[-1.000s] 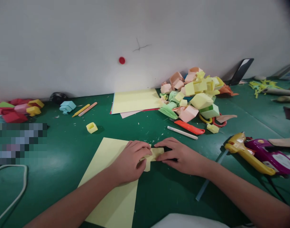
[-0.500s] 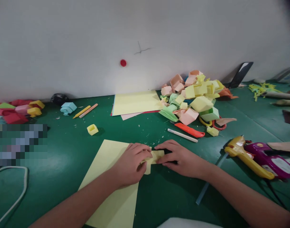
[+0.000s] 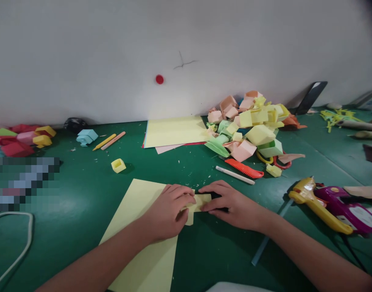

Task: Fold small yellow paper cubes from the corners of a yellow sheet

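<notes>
A small pale-yellow paper cutout (image 3: 201, 202) with tabs or flaps lies between my hands in the middle of the table. My left hand (image 3: 170, 211) grips its left part, fingers curled over it, with the wrist above a larger yellow paper sheet (image 3: 137, 227). From the other side, the fingertips of my right hand (image 3: 230, 205) pinch its right edge. Part of the cutout is hidden under my left fingers. A small open yellow paper box (image 3: 118, 165) stands beyond the sheet to the left.
A heap of folded paper pieces (image 3: 249, 125) is at the back right, with an orange cutter (image 3: 245, 168) and a pen (image 3: 235, 175) before it. A yellow-handled glue gun (image 3: 321, 207) lies right. Stacked paper sheets (image 3: 175, 132) rest by the wall.
My hands and the paper cutout stay almost in place. The view has shifted very slightly; otherwise little differs.
</notes>
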The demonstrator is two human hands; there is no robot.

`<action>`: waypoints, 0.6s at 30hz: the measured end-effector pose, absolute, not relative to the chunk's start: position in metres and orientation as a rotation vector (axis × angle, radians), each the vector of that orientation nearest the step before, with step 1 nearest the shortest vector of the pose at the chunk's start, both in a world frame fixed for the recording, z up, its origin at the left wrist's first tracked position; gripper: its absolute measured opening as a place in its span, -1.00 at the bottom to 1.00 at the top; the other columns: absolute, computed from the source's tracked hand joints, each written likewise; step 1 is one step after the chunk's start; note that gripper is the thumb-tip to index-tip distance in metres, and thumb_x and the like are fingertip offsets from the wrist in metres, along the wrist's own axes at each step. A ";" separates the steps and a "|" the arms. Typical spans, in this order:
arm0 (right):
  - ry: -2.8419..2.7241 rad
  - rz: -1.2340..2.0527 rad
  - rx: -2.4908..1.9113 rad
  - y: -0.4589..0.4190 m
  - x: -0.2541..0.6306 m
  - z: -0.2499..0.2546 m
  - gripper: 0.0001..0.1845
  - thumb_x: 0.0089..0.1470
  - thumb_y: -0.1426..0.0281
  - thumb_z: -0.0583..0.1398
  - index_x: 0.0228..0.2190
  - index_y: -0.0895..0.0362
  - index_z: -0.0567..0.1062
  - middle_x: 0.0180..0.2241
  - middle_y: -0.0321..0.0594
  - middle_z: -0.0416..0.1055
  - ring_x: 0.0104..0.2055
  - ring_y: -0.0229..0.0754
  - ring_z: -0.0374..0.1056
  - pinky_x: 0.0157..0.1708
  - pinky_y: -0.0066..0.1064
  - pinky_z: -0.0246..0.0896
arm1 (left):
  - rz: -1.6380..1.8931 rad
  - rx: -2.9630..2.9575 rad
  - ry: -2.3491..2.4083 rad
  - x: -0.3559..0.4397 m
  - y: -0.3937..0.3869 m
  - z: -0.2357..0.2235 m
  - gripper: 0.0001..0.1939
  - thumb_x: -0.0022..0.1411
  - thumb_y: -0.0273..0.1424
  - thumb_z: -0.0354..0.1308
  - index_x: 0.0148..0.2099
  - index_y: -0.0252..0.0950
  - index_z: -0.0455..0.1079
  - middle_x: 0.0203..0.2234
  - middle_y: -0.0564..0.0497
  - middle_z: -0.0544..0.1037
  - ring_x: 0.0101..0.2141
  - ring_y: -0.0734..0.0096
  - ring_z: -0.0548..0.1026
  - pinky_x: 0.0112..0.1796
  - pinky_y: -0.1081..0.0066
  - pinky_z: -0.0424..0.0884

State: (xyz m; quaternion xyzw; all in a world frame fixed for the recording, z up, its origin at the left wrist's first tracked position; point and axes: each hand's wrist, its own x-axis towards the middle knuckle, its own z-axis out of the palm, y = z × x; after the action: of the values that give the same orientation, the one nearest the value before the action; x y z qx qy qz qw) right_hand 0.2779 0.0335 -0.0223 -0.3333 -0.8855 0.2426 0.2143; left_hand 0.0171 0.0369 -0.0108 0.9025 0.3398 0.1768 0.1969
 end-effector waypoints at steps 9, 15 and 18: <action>-2.475 0.637 -0.915 0.032 0.278 -0.021 -0.74 0.21 0.48 0.24 -0.14 -0.06 0.64 0.12 -0.16 0.39 0.14 -0.03 0.26 0.10 -0.11 0.29 | 0.489 2.556 0.944 0.017 0.036 -0.012 -0.73 0.24 -0.54 0.08 -0.03 -0.23 0.43 0.00 -0.09 0.49 0.02 0.15 0.40 0.04 0.12 0.34; -2.491 0.587 -0.895 0.030 0.278 -0.020 -0.73 0.22 0.48 0.22 -0.14 -0.06 0.64 0.11 -0.16 0.40 0.13 -0.06 0.29 0.08 -0.14 0.31 | 0.464 2.595 0.953 0.018 0.036 -0.012 -0.78 0.34 -0.48 0.04 -0.03 -0.23 0.44 -0.01 -0.06 0.50 0.02 0.19 0.42 0.02 0.16 0.34; -2.494 0.565 -0.890 0.031 0.279 -0.021 -0.74 0.21 0.48 0.24 -0.14 -0.07 0.64 0.11 -0.15 0.41 0.12 -0.05 0.30 0.08 -0.14 0.32 | 0.481 2.612 0.951 0.018 0.037 -0.013 -0.76 0.39 -0.49 -0.01 -0.04 -0.22 0.45 -0.02 -0.06 0.51 0.00 0.21 0.43 0.00 0.17 0.35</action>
State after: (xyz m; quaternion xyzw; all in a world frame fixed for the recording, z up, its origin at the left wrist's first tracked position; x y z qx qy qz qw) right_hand 0.2785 0.0305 -0.0208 -0.3209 -0.8995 0.2039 0.2153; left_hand 0.0178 0.0372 -0.0134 0.9141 0.3326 0.1683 0.1595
